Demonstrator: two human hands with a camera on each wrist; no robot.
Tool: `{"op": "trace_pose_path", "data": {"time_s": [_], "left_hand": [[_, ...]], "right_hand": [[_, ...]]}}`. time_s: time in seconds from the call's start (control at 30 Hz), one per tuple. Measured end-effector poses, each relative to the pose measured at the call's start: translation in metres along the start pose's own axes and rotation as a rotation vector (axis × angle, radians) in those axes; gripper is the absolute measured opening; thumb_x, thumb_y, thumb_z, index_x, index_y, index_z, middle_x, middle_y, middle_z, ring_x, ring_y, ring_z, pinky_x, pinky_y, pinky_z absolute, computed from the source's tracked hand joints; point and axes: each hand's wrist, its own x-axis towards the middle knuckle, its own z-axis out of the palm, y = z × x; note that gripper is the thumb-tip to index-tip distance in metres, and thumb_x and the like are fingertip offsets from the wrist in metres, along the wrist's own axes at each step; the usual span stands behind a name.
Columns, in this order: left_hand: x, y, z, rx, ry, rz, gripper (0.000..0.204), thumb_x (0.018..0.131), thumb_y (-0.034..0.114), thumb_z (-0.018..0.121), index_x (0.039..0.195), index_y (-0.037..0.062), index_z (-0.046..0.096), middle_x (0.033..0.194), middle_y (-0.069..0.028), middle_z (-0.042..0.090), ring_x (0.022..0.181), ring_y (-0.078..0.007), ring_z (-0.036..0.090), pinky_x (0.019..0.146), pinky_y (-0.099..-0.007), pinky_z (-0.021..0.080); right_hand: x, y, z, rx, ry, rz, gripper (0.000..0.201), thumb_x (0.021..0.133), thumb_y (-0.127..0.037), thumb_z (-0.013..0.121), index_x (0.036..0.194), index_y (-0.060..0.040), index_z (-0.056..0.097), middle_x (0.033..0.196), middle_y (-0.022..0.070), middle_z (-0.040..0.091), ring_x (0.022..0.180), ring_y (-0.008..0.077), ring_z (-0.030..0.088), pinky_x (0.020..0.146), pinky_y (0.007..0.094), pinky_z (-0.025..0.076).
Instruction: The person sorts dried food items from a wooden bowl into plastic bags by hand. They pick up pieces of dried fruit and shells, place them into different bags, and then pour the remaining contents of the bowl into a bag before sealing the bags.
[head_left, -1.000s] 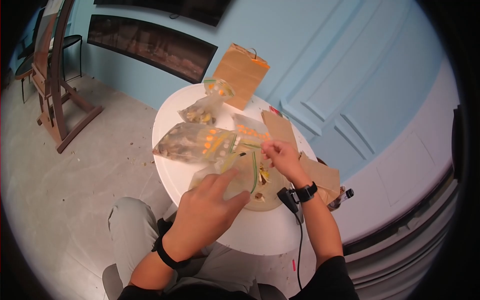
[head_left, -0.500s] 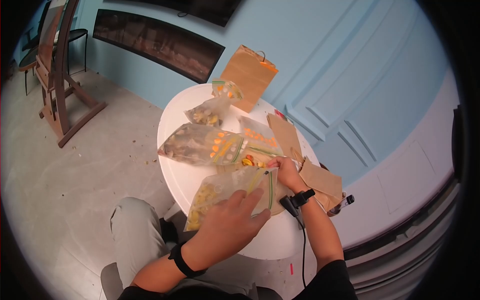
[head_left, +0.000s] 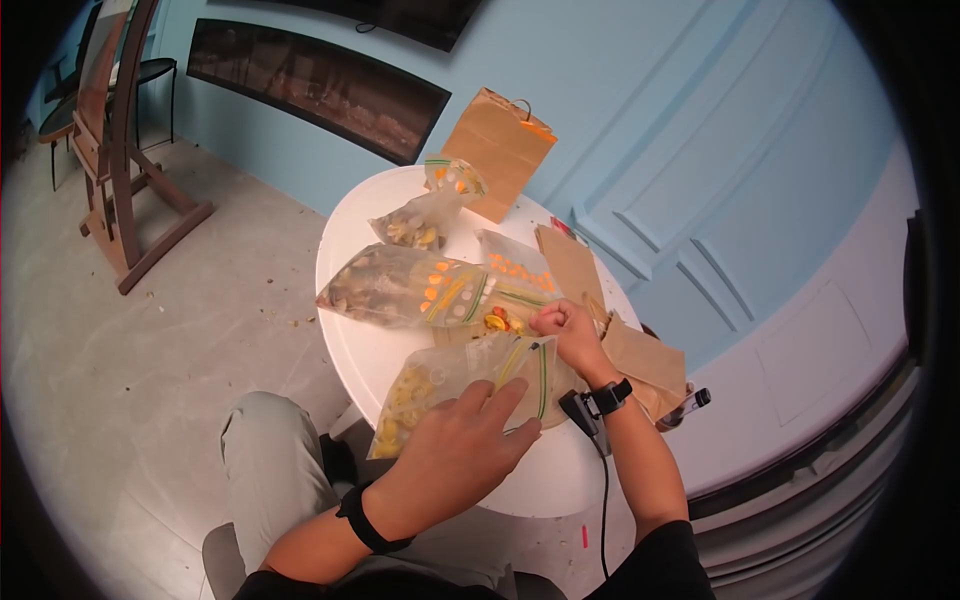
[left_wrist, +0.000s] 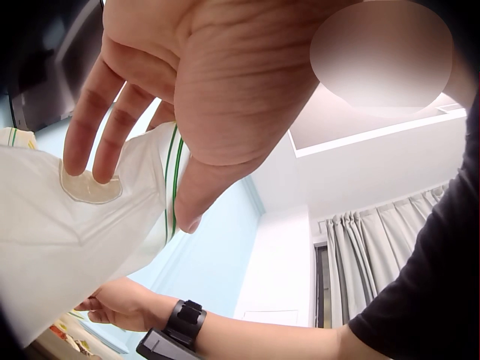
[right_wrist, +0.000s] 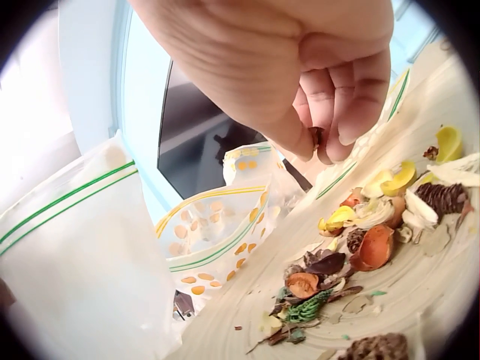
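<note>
My left hand (head_left: pixel 455 445) grips a clear zip bag (head_left: pixel 410 395) near its green-lined opening; yellow pieces lie in the bag's bottom. The left wrist view has the fingers against one side of the bag and the thumb at the zip edge. Thumb and fingertips of my right hand (head_left: pixel 570 330) pinch a small dark brown piece (right_wrist: pixel 316 137). It is above a tan, wood-patterned round surface (right_wrist: pixel 259 300). Mixed dried potpourri (right_wrist: pixel 373 244) lies there: orange cups, yellow curls, cones and a green sprig.
A large zip bag (head_left: pixel 375 285) of brown pieces lies behind, with a smaller filled bag (head_left: pixel 410 225) farther back on the white round table (head_left: pixel 340 225). A brown paper bag (head_left: pixel 500 150) stands at the back. Folded paper bags (head_left: pixel 645 365) lie to the right.
My left hand has moved right with the bag of yellow pieces, which is now in fuller view. My right hand went down toward the potpourri, then rose slightly.
</note>
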Motion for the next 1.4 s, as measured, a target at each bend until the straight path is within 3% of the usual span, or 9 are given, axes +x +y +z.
{"op": "trace_pose_path", "data": {"time_s": [0.27,0.57,0.67,0.77,0.87,0.97,1.07,1.27,1.4], "left_hand": [[0.000,-0.001,-0.003,0.012,0.015,0.003,0.015,0.081,0.019,0.073,0.096,0.0192,0.072,0.119,-0.0076,0.063,0.093,-0.0224,0.064,0.061,-0.0313,0.054],[0.000,0.000,-0.001,-0.011,0.009,0.004,0.015,0.081,0.019,0.073,0.096,0.0182,0.071,0.119,-0.0078,0.063,0.093,-0.0225,0.064,0.063,-0.0322,0.055],[0.000,0.001,-0.001,-0.023,-0.003,0.002,0.015,0.081,0.018,0.073,0.096,0.0181,0.071,0.119,-0.0080,0.063,0.094,-0.0229,0.064,0.064,-0.0327,0.055],[0.000,-0.001,-0.001,-0.024,0.000,-0.004,0.014,0.081,0.018,0.073,0.096,0.0183,0.071,0.119,-0.0079,0.063,0.094,-0.0231,0.064,0.064,-0.0330,0.055],[0.000,-0.003,-0.006,-0.021,0.009,-0.007,0.015,0.081,0.017,0.073,0.096,0.0188,0.072,0.120,-0.0075,0.063,0.094,-0.0232,0.064,0.064,-0.0332,0.056],[0.000,-0.006,-0.009,-0.016,0.058,-0.029,0.015,0.081,0.018,0.074,0.096,0.0196,0.074,0.119,-0.0067,0.064,0.094,-0.0224,0.065,0.062,-0.0334,0.056],[0.003,-0.009,-0.015,-0.008,0.113,-0.069,0.014,0.080,0.018,0.076,0.094,0.0202,0.077,0.118,-0.0060,0.065,0.094,-0.0215,0.066,0.061,-0.0336,0.056],[0.006,-0.014,-0.023,-0.033,0.165,-0.115,0.011,0.079,0.019,0.081,0.091,0.0187,0.080,0.113,-0.0064,0.068,0.090,-0.0228,0.068,0.062,-0.0340,0.056],[0.006,-0.012,-0.028,-0.035,0.152,-0.124,0.012,0.080,0.019,0.081,0.092,0.0183,0.080,0.113,-0.0071,0.069,0.090,-0.0239,0.068,0.063,-0.0344,0.056]], "right_hand": [[0.000,-0.032,0.007,0.197,-0.142,0.084,0.028,0.097,-0.020,0.072,0.115,0.0009,0.068,0.091,0.0013,0.073,0.070,0.0047,0.057,0.062,0.0191,0.046],[0.019,-0.086,0.012,0.144,-0.388,0.196,0.030,0.104,-0.024,0.061,0.122,-0.0012,0.068,0.107,0.0037,0.074,0.078,0.0048,0.061,0.064,0.0169,0.048],[0.022,-0.103,0.018,0.392,-0.352,0.183,0.031,0.106,-0.020,0.056,0.128,0.0000,0.065,0.116,0.0049,0.072,0.083,0.0052,0.064,0.066,0.0173,0.050],[0.026,-0.103,0.010,0.217,-0.217,0.153,0.032,0.105,-0.015,0.053,0.130,0.0024,0.062,0.118,0.0092,0.071,0.093,0.0089,0.067,0.073,0.0220,0.053],[0.030,-0.081,-0.006,0.064,-0.133,0.154,0.029,0.101,-0.013,0.058,0.124,0.0038,0.066,0.113,0.0101,0.073,0.093,0.0118,0.069,0.072,0.0256,0.054],[0.035,-0.029,-0.031,-0.374,-0.148,0.046,0.027,0.094,-0.014,0.067,0.116,0.0023,0.071,0.100,0.0125,0.076,0.088,0.0170,0.071,0.073,0.0305,0.054],[0.026,0.010,-0.039,-0.705,-0.279,-0.041,0.025,0.086,-0.015,0.074,0.106,0.0002,0.074,0.089,0.0147,0.075,0.082,0.0225,0.072,0.076,0.0343,0.055],[0.006,0.028,-0.028,-0.676,-0.296,0.016,0.023,0.085,-0.014,0.075,0.105,-0.0012,0.075,0.095,0.0152,0.076,0.089,0.0238,0.073,0.079,0.0345,0.055],[0.006,0.043,-0.033,-0.476,-0.279,0.058,0.025,0.088,-0.006,0.071,0.112,0.0001,0.072,0.092,0.0088,0.074,0.084,0.0158,0.070,0.076,0.0306,0.055]]}}
